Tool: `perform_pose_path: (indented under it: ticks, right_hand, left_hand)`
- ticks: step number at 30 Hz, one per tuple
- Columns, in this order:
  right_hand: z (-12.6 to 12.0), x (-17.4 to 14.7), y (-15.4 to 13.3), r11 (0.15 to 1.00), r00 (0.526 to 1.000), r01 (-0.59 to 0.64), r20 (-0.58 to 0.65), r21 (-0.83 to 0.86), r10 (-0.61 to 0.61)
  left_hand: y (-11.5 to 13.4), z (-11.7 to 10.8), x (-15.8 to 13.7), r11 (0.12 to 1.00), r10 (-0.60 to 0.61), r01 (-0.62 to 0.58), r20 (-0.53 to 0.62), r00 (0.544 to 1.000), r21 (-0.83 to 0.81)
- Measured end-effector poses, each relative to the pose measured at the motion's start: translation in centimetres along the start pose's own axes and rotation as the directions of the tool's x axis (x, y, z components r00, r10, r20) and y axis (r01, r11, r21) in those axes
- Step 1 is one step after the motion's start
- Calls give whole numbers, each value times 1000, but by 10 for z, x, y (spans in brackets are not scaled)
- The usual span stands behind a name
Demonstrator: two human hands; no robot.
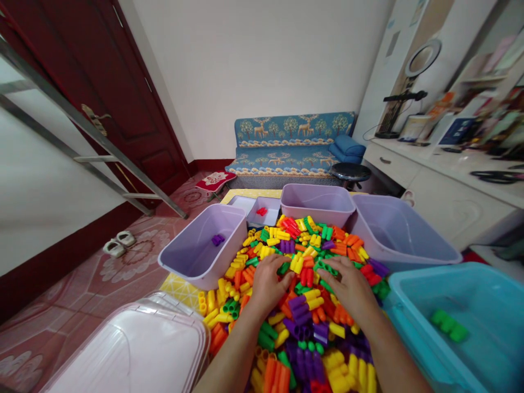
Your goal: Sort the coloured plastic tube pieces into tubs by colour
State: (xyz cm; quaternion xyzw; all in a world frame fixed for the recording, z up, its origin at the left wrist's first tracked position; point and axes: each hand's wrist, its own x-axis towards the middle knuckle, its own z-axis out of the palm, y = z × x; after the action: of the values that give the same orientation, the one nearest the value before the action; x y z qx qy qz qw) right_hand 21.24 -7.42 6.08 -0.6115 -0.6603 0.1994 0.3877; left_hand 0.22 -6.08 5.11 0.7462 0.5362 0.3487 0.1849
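Blocks [307, 277] between my left hand [268, 279], nine o'clock, and right hand [349, 281], three; can't tell if either grips; best pinch singly.

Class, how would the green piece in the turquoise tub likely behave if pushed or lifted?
The green piece probably feels stiff, since it looks like moulded plastic. Pushed, its bumpy, joined shape should slide rather than roll across the turquoise tub. Being small, it is likely light.

Head camera looks forward, down onto blocks [301, 311].
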Motion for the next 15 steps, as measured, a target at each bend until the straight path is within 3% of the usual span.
perform_pose_path:
  ticks: [2, 4, 6, 8, 11, 13, 15]
  right_hand:
    - [0, -1, -4, 997, 995, 61, -77, 38, -58]
    - [-3, -4, -12, 985, 972, 56, -236, 163, -16]
    - [-9, -7, -22, 933, 899, 38, -419, 357, 123]
    - [-16, -8, -28, 810, 797, 101, -534, 578, 282]
    - [-30, -7, -26, 621, 681, 280, -608, 732, 409]
    - [-38, -7, -20, 613, 659, 287, -616, 737, 432]
    - [-45, -8, -15, 661, 671, 229, -608, 715, 425]
  left_hand:
    - [0, 0, 0, 1000, -1, 1, -1, 1000, 3]
    - [0, 0, 0, 1000, 1, -1, 0, 1000, 4]
    - [0, 0, 0, 1000, 1, -1, 2, 1000, 3]
    - [0, 0, 0, 1000, 2, -2, 4, 1000, 3]
    - [-1, 0, 0, 1000, 12, -12, 3, 1000, 5]
    - [-2, 0, 0, 1000, 16, -16, 2, 1000, 2]
    - [-2, 1, 0, 1000, 18, -18, 2, 1000, 0]
